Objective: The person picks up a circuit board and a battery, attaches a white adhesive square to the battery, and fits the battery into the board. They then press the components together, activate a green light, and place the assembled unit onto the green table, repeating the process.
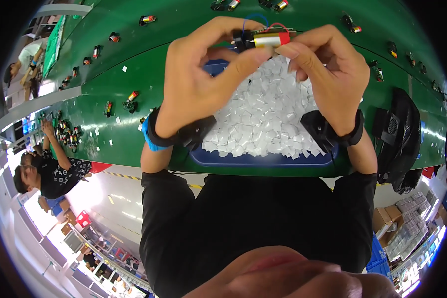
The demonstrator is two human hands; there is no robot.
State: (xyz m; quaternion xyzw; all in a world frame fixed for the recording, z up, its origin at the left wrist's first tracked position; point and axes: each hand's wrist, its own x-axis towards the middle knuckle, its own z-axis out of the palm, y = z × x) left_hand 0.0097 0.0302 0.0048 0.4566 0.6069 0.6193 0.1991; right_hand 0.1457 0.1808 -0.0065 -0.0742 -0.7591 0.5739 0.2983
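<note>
Above a blue tray [263,160] heaped with small white paper-like pieces [263,116], I hold a small cylindrical battery assembly [268,40]. Its cell is gold and silver with a red end. A black part sits at its left, and a blue wire and a red wire loop over the top. My left hand [196,82] is closed around the black end and the cell, thumb along the front. At the red end, the fingers of my right hand [335,74] are pinched together, touching the assembly. Whether they also grip a small white piece is hidden.
Similar assemblies [132,97] lie scattered over the green table [149,64], with several more in a pile [67,135] at the left. A black plastic bag [405,134] stands at the right edge. Another person [49,171] sits at the left, hands over the table.
</note>
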